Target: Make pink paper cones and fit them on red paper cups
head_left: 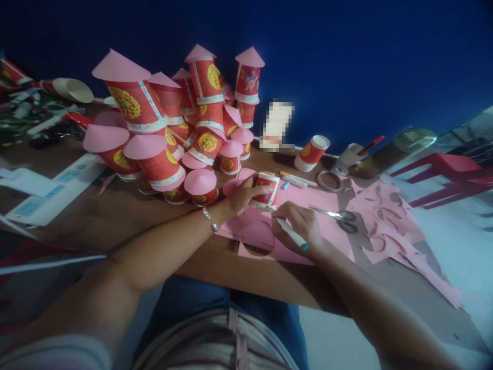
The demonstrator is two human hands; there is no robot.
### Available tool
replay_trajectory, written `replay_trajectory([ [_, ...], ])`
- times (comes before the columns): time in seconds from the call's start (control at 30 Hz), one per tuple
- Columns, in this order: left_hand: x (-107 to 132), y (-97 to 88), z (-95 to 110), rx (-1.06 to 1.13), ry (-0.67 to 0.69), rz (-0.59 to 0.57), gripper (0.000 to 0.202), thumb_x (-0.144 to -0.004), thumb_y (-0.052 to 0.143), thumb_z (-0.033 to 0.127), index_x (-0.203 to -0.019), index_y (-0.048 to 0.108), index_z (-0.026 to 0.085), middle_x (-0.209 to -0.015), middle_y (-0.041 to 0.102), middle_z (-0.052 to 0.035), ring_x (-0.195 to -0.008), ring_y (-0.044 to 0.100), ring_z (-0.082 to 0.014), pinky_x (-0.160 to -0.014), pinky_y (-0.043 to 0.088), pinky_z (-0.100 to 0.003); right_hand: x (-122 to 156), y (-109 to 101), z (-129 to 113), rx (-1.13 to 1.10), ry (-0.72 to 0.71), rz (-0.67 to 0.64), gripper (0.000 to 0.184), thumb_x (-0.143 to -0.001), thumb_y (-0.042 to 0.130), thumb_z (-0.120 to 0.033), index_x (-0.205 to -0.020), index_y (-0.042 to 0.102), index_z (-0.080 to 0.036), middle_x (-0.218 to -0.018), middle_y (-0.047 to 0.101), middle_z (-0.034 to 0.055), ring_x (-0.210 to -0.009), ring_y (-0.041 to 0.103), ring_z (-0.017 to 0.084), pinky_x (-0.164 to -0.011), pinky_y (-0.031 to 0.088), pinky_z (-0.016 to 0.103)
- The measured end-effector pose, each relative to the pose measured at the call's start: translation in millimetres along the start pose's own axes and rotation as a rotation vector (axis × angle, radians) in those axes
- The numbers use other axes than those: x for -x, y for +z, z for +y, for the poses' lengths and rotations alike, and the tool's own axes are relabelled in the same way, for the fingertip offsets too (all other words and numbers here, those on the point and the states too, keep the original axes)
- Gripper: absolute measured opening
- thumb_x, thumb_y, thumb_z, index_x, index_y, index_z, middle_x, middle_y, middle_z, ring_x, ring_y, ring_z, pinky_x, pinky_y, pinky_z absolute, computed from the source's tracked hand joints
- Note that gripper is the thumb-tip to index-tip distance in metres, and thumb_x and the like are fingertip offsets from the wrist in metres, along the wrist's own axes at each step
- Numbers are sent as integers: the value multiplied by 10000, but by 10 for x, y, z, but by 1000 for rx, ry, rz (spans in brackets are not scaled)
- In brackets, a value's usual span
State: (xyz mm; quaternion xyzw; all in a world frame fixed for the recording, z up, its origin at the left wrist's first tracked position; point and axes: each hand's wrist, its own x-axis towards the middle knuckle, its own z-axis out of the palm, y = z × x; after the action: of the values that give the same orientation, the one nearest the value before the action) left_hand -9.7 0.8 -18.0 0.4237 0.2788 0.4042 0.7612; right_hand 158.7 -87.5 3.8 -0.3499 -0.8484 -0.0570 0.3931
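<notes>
My left hand (pixel 243 194) is wrapped round a red and white paper cup (pixel 266 191), which it holds over the pink paper. In my right hand (pixel 298 223) is a white marker (pixel 291 234) with a green end; its tip lies close to the cup's lower rim, and I cannot tell whether it touches. Beneath both hands lie pink paper sheets (pixel 327 205), one with round shapes cut in it. Black-handled scissors (pixel 341 216) rest on the paper just right of my right hand.
Red cups with pink paper cones (pixel 200 182) stand stacked at the left. Behind the paper are more pens (pixel 296 179), a tape roll (pixel 329 181) and a red cup (pixel 313 153). Pink scraps (pixel 396 216) cover the right side. A white power strip (pixel 54 190) lies far left.
</notes>
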Motion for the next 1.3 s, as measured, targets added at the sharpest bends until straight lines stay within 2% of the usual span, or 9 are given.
replay_trajectory([
  [0.23, 1, 11, 7, 0, 1, -7, 513, -642, 848, 334, -1068, 620, 160, -857, 675, -5, -730, 616, -132, -689, 482, -282, -19, -44, -21, 0, -29, -5, 136, -875, 582, -85, -890, 561, -218, -704, 636, -9, -575, 581, 119, -546, 435, 242],
  [0.67, -1, 2, 12, 26, 0, -4, 494, -668, 816, 315, -1102, 636, 162, -876, 685, -5, -760, 624, -140, -735, 483, -297, 0, -14, -4, -8, -56, -10, 134, -870, 603, -93, -909, 563, -214, -737, 659, 4, -583, 607, 129, -542, 454, 244],
  [0.83, -2, 0, 10, 27, 6, -24, 450, -677, 812, 325, -1060, 643, 161, -869, 691, -11, -751, 626, -140, -726, 487, -292, -3, -12, 0, 0, -58, -13, 134, -879, 599, -88, -902, 560, -214, -722, 647, 0, -578, 594, 127, -545, 451, 243],
  [1.03, 7, 11, 23, 39, -5, -7, 502, -652, 848, 327, -1082, 653, 158, -825, 684, -3, -708, 612, -127, -674, 485, -267, -16, -17, 6, 22, -44, -4, 151, -871, 597, -69, -889, 560, -215, -716, 648, -3, -583, 604, 127, -550, 452, 243],
  [1.3, 7, 7, 25, 30, -18, 2, 529, -643, 844, 317, -1111, 654, 159, -859, 697, -14, -746, 631, -144, -702, 497, -282, -11, -34, 6, 64, -18, -4, 151, -851, 587, -74, -864, 554, -221, -704, 642, -5, -580, 591, 137, -548, 437, 262],
])
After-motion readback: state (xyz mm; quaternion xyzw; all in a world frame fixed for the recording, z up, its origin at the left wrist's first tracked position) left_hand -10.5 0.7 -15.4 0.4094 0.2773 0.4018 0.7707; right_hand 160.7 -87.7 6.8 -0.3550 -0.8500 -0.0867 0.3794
